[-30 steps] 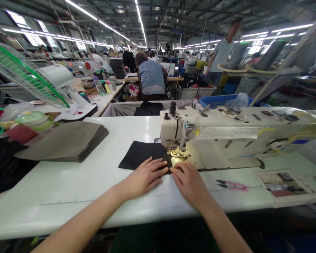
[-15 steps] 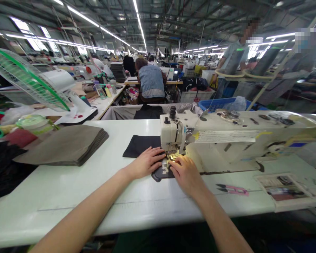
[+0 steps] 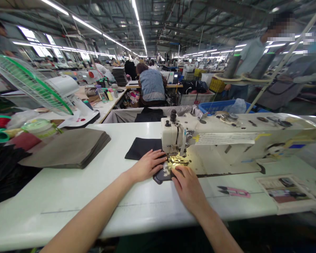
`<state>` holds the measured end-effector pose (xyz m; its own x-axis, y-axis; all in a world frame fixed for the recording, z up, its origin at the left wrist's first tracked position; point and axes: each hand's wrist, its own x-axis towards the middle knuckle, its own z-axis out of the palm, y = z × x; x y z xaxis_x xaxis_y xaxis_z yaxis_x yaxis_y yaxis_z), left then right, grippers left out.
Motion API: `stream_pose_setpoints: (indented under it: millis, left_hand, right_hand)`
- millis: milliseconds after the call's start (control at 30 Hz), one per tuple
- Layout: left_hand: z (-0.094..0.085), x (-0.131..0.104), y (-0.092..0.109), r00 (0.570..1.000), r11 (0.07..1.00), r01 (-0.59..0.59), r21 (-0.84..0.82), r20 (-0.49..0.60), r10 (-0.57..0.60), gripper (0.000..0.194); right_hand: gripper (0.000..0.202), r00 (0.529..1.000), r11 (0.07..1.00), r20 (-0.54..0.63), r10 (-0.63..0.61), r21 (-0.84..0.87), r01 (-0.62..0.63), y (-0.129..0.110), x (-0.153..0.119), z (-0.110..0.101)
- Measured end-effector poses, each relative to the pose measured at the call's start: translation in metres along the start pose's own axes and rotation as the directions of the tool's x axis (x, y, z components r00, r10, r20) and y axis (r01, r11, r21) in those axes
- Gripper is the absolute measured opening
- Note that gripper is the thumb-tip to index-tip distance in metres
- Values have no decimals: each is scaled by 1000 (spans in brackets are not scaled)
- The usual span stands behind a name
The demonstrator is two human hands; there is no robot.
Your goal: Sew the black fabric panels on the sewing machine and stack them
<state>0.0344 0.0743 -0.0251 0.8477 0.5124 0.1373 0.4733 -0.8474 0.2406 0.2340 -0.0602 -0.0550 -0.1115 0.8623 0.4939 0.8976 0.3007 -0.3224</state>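
Note:
A black fabric piece [image 3: 140, 147] lies on the pale table, its right end at the head of the white sewing machine [image 3: 213, 130]. My left hand [image 3: 149, 164] rests palm down with fingers spread, fingertips on the fabric's edge beside the lit presser foot [image 3: 177, 160]. My right hand [image 3: 186, 182] is just in front of the foot, over the worn metal plate [image 3: 166, 173]; its fingers are bent, and whether they hold anything is too small to tell.
Grey-brown fabric stack [image 3: 68, 146] and a white fan [image 3: 65, 84] are at left. Pink-handled snips [image 3: 234, 192] and a tray [image 3: 279, 207] lie at right. Beyond the table are a blue basket [image 3: 216, 105] and a seated person [image 3: 152, 84].
My right hand has drawn slightly back and down from the presser foot. My left hand stays by the fabric. A standing person at the right has shifted, and another appears at the far left.

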Motion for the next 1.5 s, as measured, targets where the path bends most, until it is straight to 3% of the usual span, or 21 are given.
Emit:
stream_pose_setpoints:
  millis: [100,267,400,533,600,633,667,733,767,800,833,900,933,967,1000,1067,1167,1267,1367,1500]
  left_hand:
    - [1,1,2,998,998,61,19,-1,-61,44]
    - [1,-3,5,964,959,267,100,-37,-265,61]
    - [-8,-12,8,967,963,254,87,-28,-253,48]
    - [-19,-20,9,926,942,323,-86,-176,-334,37]
    - [-26,-23,7,862,906,398,-145,-279,-424,33]
    - [-29,-25,4,803,877,446,-177,-354,-480,36]
    - [-31,-27,1,710,839,490,-235,-450,-541,40]
    - [-33,-34,-5,481,773,521,-362,-624,-616,47]
    - [-32,-39,-7,411,767,515,-383,-675,-613,53]
    - [-29,-45,-8,407,782,509,-359,-700,-586,62]
    - [-25,-51,-8,482,819,497,-287,-693,-535,70]
    - [-18,-63,-2,773,917,392,-65,-517,-367,77]
    - [-16,-69,3,883,952,307,17,-379,-278,77]
    - [-15,-73,11,946,970,234,71,-246,-210,76]
    - [-16,-76,19,975,976,190,107,-140,-174,75]
    - [-21,-77,36,982,969,189,161,-28,-187,67]
    - [-26,-76,55,982,969,188,161,-5,-189,53]
    - [-20,-77,58,991,986,130,100,6,-132,65]
    - [-12,-81,53,990,990,110,90,78,-117,77]
    - [-8,-76,54,983,983,171,71,62,-175,58]
  right_hand:
    - [27,1000,1000,-10,-4,13,4,1,1,-1]
    - [23,1000,998,-14,12,63,-11,5,-5,-5]
    - [21,999,996,-34,29,81,-27,10,-12,-7]
    - [20,998,994,-65,20,108,-13,12,-15,-8]
    - [20,998,992,-68,19,124,-11,12,-15,-8]
    - [20,998,992,-66,21,128,-13,12,-14,-8]
    - [20,998,991,-64,25,130,-16,12,-15,-7]
    - [20,998,991,-59,32,129,-24,12,-15,-6]
    - [20,998,991,-58,35,130,-28,12,-15,-5]
    - [20,998,991,-57,39,132,-31,13,-15,-5]
    - [20,998,990,-55,41,134,-34,14,-15,-5]
    - [20,998,990,-43,47,138,-41,15,-13,-8]
    - [20,998,989,-35,54,138,-49,15,-11,-10]
    - [21,998,989,-26,65,134,-61,13,-9,-13]
    - [22,997,989,-20,78,128,-75,9,-5,-17]
    - [24,995,988,-25,98,120,-95,-4,3,-23]
    - [26,998,986,-39,38,165,-31,-34,15,-24]
    - [35,994,978,30,-105,186,97,-54,16,-9]
    - [42,988,990,103,-111,101,101,-48,6,6]
    - [39,991,996,101,-88,21,86,-18,-11,7]
